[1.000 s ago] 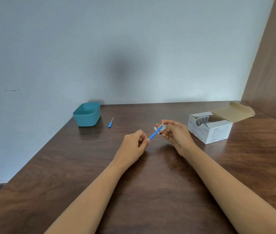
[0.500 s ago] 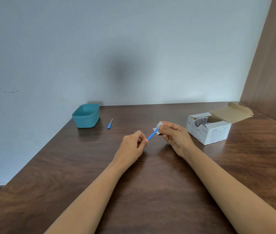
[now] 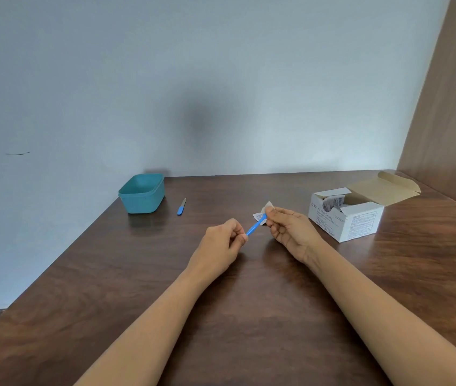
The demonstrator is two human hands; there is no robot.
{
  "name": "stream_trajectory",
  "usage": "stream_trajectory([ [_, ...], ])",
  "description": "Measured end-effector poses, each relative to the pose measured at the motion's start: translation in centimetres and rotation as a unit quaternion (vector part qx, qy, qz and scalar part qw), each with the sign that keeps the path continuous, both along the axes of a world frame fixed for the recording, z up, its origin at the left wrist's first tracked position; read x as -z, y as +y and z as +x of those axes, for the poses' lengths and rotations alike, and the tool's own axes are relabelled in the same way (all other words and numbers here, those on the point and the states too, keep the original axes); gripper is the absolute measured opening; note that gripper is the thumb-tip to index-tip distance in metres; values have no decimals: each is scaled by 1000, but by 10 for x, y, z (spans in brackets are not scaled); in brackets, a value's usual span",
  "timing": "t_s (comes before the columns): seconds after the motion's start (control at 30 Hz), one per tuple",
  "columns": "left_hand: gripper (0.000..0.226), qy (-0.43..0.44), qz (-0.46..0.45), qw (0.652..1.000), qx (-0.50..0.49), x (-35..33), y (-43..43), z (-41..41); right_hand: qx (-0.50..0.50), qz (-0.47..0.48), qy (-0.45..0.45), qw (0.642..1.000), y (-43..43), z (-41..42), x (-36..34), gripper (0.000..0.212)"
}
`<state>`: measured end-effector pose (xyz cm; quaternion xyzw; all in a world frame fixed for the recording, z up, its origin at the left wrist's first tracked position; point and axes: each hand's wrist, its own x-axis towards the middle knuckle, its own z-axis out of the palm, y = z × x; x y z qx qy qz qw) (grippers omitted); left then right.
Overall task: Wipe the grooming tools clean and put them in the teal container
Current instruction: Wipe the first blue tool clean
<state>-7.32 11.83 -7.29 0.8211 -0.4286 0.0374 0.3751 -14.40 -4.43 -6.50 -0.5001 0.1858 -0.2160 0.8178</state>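
Note:
My left hand (image 3: 225, 238) pinches the near end of a thin blue grooming tool (image 3: 256, 225) above the middle of the table. My right hand (image 3: 288, 228) pinches a small white wipe (image 3: 266, 207) around the tool's far end, which the wipe hides. A second blue-handled tool (image 3: 181, 206) lies flat on the table beside the teal container (image 3: 142, 194), which stands at the far left corner. Both hands are well to the right of the container.
An open white cardboard box of wipes (image 3: 346, 218) stands at the right, its flap folded back. A wooden side panel (image 3: 449, 107) rises at the far right, and a pale wall runs behind the brown wooden table (image 3: 249, 302).
My right hand with the wipe has slid down along the tool toward my left hand, so less of the blue shaft shows. My left hand has stayed put.

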Motion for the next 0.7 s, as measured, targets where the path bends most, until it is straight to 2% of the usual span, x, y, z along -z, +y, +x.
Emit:
stream_trajectory([
  [0.23, 5, -8, 9, 1000, 5, 0, 0, 1, -1, -6, 5, 1000, 0, 0, -1, 13],
  [0.47, 4, -8, 15, 1000, 7, -1, -1, 0, 4, -2, -3, 1000, 0, 0, -2, 4],
  [0.7, 5, -10, 13, 1000, 9, -1, -1, 0, -9, -19, -7, 1000, 2, -1, -3, 16],
])
